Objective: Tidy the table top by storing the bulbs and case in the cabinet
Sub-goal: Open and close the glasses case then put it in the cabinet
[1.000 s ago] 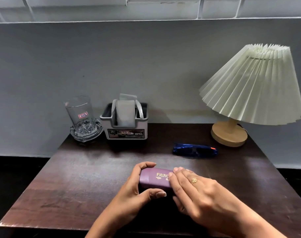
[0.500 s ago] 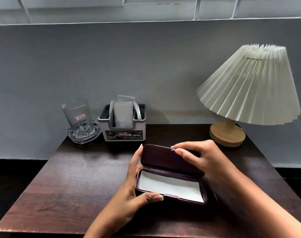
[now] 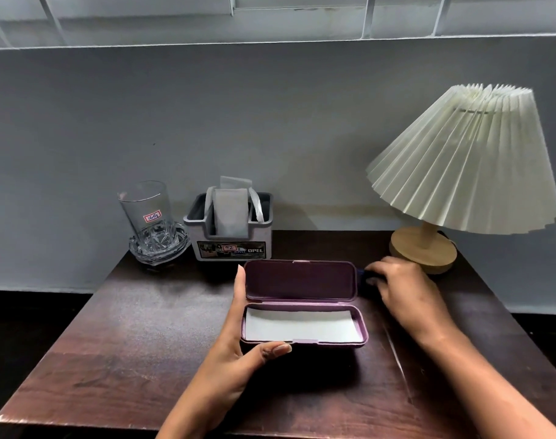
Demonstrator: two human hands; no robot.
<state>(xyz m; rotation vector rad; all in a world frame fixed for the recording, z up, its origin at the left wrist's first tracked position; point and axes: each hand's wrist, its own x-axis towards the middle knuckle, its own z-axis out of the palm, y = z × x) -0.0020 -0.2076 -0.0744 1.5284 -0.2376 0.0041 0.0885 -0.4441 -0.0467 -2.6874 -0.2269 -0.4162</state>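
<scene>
Case open in left hand

Case (image 3: 302, 307) lies open on the table (image 3: 128, 343), lid upright (white lining showing); the left hand (image 3: 238, 350) grips its left end, thumb at the front rim, forefinger up the lid's side. Behind the lid, the right hand (image 3: 400, 289) curls its fingers around a dark blue thing (image 3: 360, 274), mostly hidden.

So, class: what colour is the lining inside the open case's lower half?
White, inside the purple case; the head view shows it.

Glass (image 3: 147, 213) on a dish, grey holder (image 3: 229, 231) beside, pleated lamp (image 3: 466, 172) right, perhaps unlit.
</scene>
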